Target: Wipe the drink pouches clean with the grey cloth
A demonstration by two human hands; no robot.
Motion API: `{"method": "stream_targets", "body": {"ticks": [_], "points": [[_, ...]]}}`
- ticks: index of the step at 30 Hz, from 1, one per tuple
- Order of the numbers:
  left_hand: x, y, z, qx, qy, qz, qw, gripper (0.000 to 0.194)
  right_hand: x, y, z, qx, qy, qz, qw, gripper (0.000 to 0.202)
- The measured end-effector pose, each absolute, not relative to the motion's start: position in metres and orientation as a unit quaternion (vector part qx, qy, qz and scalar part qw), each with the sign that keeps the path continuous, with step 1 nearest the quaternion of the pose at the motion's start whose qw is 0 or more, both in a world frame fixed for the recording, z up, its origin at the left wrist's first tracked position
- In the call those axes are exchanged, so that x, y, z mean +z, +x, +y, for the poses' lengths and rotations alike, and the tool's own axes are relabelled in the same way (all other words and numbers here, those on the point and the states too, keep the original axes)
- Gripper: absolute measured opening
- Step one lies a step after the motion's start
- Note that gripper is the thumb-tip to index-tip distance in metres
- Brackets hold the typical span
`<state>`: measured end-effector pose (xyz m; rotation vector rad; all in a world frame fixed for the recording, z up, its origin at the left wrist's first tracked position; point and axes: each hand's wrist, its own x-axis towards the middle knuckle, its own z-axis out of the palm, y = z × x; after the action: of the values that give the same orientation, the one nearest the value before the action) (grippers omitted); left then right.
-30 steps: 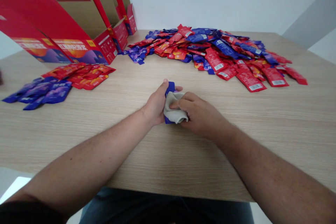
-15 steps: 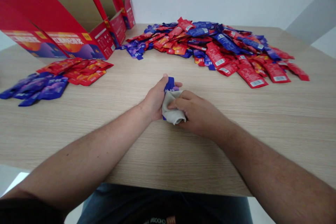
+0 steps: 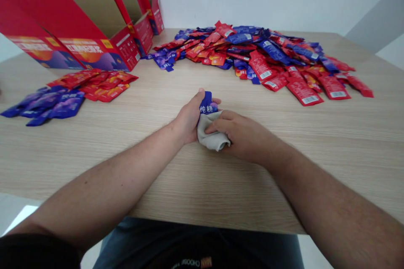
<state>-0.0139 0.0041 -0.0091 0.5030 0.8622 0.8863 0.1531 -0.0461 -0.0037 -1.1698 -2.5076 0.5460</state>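
A blue packet (image 3: 206, 103) with white lettering lies in my left hand (image 3: 190, 119), whose thumb points up along the packet's edge. My right hand (image 3: 241, 132) pinches a grey cloth (image 3: 211, 134) and presses it on the lower part of the packet, hiding that part. Both hands are over the middle of the table. The fingers of my left hand are mostly behind the packet, with fingertips showing at its right side.
A large heap of red and blue packets (image 3: 261, 56) spreads along the back of the wooden table (image 3: 221, 193). Red packets (image 3: 104, 86) and blue packets (image 3: 53, 103) lie at the left. Open red boxes (image 3: 91, 52) stand at the back left.
The cloth and my right hand have shifted slightly right and down against the packet, and more of the packet's white lettering shows.
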Motion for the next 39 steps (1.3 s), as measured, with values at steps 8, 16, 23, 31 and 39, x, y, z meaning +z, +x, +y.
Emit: {"method": "stream_targets", "body": {"ticks": [8, 16, 23, 31, 39], "points": [[-0.0084, -0.014, 0.0042, 0.394, 0.253, 0.403, 0.786, 0.062, -0.0048, 0.1535, -0.0462, 0.216, -0.371, -0.892, 0.144, 0.032], [-0.0097, -0.0143, 0.005, 0.394, 0.235, 0.408, 0.789, 0.058, -0.0059, 0.1545, -0.0443, 0.187, -0.404, -0.879, 0.17, 0.035], [-0.0092, -0.0149, 0.0048, 0.387, 0.239, 0.386, 0.803, 0.058, -0.0062, 0.155, -0.0441, 0.149, -0.442, -0.86, 0.207, 0.039], [-0.0084, -0.0151, 0.005, 0.395, 0.244, 0.4, 0.79, 0.061, -0.0089, 0.1556, -0.0435, 0.177, -0.406, -0.878, 0.184, 0.038], [-0.0096, -0.0163, 0.0052, 0.387, 0.242, 0.401, 0.794, 0.063, -0.0077, 0.1529, -0.0465, 0.195, -0.374, -0.894, 0.153, 0.034]]}}
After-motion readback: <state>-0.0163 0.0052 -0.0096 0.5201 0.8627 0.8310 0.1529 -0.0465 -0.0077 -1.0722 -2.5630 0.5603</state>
